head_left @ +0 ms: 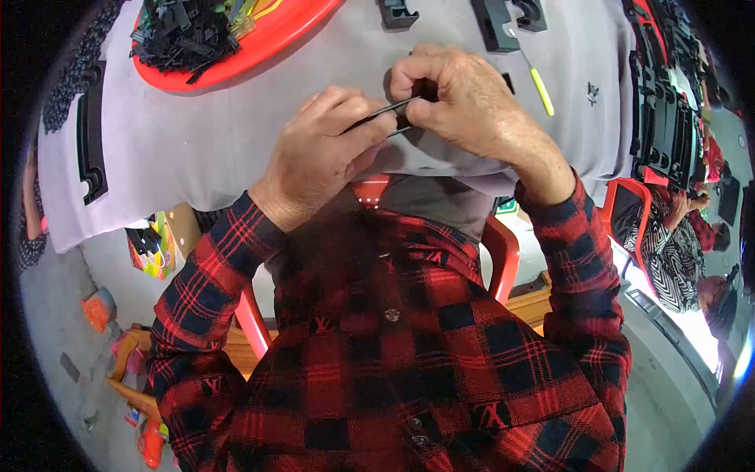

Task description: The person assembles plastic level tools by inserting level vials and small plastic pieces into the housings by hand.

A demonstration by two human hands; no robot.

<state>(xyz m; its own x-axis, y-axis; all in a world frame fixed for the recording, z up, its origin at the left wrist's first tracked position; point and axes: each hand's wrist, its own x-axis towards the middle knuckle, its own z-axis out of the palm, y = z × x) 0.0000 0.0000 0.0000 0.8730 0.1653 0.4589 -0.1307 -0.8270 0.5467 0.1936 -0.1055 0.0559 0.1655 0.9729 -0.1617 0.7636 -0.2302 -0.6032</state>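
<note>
Over the near edge of the cloth-covered table, both hands meet at a thin dark strip-like part (395, 105). My left hand (326, 141) pinches its left end between thumb and fingers. At its right end, my right hand (464, 98) grips with thumb and curled forefinger. The fingers cover most of the part, so its full shape is hidden. Beyond my right hand lies a thin tool with a yellow-green handle (542, 92) and a metal shaft. Black molded plastic pieces (495, 25) and another black piece (399, 13) rest at the far side.
A red tray (259, 64) at the far left holds a heap of small black parts (185, 39). One long black piece (91, 134) lies at the left edge, several more (664, 118) at the right. Small dark pins (592, 94) sit nearby. Another person (684, 228) sits at the right.
</note>
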